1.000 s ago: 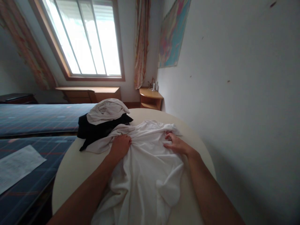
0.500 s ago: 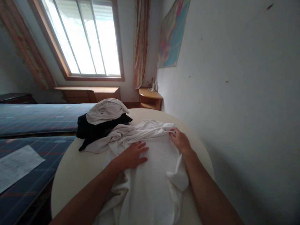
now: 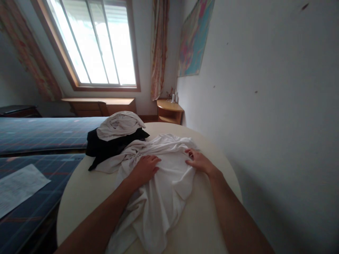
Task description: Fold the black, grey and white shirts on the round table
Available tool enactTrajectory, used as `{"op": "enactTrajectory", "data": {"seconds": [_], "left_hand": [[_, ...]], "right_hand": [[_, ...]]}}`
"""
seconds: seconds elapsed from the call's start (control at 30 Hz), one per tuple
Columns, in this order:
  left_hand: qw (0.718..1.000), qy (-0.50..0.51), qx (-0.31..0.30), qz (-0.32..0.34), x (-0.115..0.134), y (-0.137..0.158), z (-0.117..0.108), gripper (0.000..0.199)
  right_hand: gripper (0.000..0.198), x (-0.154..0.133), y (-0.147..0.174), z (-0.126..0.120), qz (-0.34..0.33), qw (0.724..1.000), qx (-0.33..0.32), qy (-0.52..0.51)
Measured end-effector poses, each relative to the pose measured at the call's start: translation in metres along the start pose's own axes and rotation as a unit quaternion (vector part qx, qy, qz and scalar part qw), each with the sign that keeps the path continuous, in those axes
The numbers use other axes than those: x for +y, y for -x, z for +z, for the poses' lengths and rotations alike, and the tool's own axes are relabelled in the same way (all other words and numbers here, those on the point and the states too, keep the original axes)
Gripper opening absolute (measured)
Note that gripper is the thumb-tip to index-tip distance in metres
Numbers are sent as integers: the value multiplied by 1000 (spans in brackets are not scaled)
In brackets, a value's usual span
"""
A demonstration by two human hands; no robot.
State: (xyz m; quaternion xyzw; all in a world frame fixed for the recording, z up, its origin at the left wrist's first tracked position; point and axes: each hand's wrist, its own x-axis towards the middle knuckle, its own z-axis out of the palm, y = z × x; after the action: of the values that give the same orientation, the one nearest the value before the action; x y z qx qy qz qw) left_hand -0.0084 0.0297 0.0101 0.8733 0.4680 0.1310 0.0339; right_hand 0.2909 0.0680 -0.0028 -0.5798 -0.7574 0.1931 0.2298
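A rumpled white garment, apparently a shirt, lies spread over the round table. Its far part is bunched in folds, and its near part trails toward me in loose creases. My left hand rests on its left half, palm down, with the fingers extended and the thumb apart. At its right edge is my right hand, fingers curved and thumb apart, touching the cloth. Beyond the left hand sits a heap of clothes: a black garment with an off-white garment bundled on top.
The cream round table stands close to the white wall on the right. To the left are blue plaid beds, one with a sheet of paper on it. A corner shelf stands behind the table.
The white garment's near part and right edge have shifted left, baring tabletop at the right. My right hand has moved slightly left and down, its fingers now apart; my left hand moved slightly left.
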Motion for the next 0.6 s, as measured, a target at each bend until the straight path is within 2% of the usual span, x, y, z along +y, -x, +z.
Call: {"op": "enactTrajectory", "data": {"seconds": [0.07,0.1,0.17,0.23,0.3,0.37,0.47,0.6], "left_hand": [[994,79,-28,71,14,4,-5,29],[986,116,-49,106,21,6,-5,33],[970,159,-86,162,31,10,-3,49],[965,158,-104,180,35,12,3,61],[972,131,-108,165,33,11,9,60],[981,97,-100,133,25,8,14,54],[993,47,-61,85,7,3,18,44],[997,20,-15,72,-9,0,22,38]], "right_hand": [[39,2,-2,0,5,1000,14,21],[33,3,-4,0,2,999,25,29],[21,4,-7,0,-3,997,69,39],[20,5,-10,0,-2,991,134,29],[22,5,-12,0,3,983,184,-1],[22,6,-13,0,8,979,201,-26],[33,3,-10,1,20,982,187,-21],[35,-12,-2,-3,93,988,118,45]]}}
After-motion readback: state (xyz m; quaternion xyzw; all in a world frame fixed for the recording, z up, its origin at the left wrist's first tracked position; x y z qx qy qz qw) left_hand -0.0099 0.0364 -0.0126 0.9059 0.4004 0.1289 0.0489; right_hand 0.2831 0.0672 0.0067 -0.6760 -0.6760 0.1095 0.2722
